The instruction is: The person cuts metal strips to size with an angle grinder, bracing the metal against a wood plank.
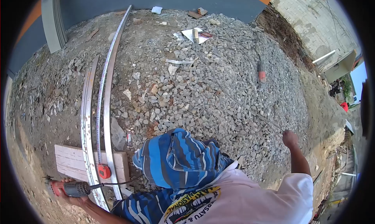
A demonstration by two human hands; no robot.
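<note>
At the lower left, my left hand (80, 201) is wrapped around the red and dark grey body of an angle grinder (76, 189), its disc end pointing left. The grinder's black cord runs right and passes behind blue striped cloth (174, 157). Out at the right, my right hand (290, 139) is closed around a thin cable (250, 111) that crosses the gravel. A red tape measure (104, 171) lies near the grinder, its long blade drawn out between metal profiles (108, 122). The near ends of the profiles rest across a pale board (70, 159).
Gravel (187, 103) covers the middle ground. An orange-ended connector (262, 76) lies on it, with white paper (191, 33) and a red-handled tool (205, 34) farther back. Grey panels (54, 21) lean on the dark wall (164, 1). A small red-and-white item (129, 138) lies beside the profiles.
</note>
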